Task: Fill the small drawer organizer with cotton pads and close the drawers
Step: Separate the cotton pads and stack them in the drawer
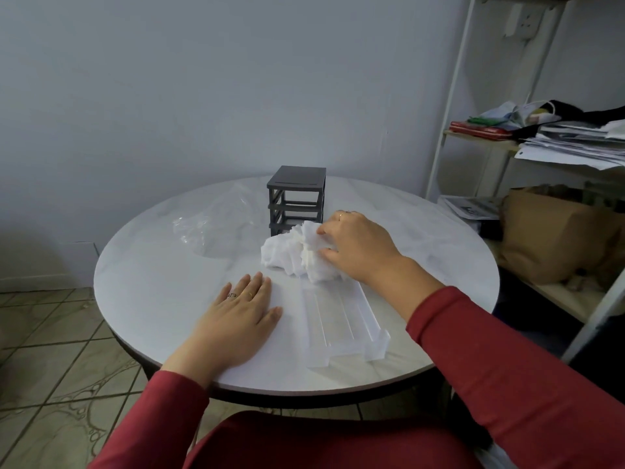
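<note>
A dark grey drawer frame point(297, 197) stands at the back of the round white table point(162, 258), its slots hollow with no drawers in them. In front of it lies a heap of white cotton pads point(287, 253). My right hand point(358, 248) grips the right side of that heap, fingers and thumb curled round pads. A clear plastic drawer point(341, 323) lies on the table just below the heap, toward me. My left hand point(236, 319) rests flat on the tabletop to the left of the drawer, fingers straight.
A crumpled clear plastic bag point(209, 225) lies left of the frame. To the right stands a white shelf unit point(449, 106) with papers point(575, 143) and a brown paper bag point(554, 235). Tiled floor point(50, 367) shows at the lower left.
</note>
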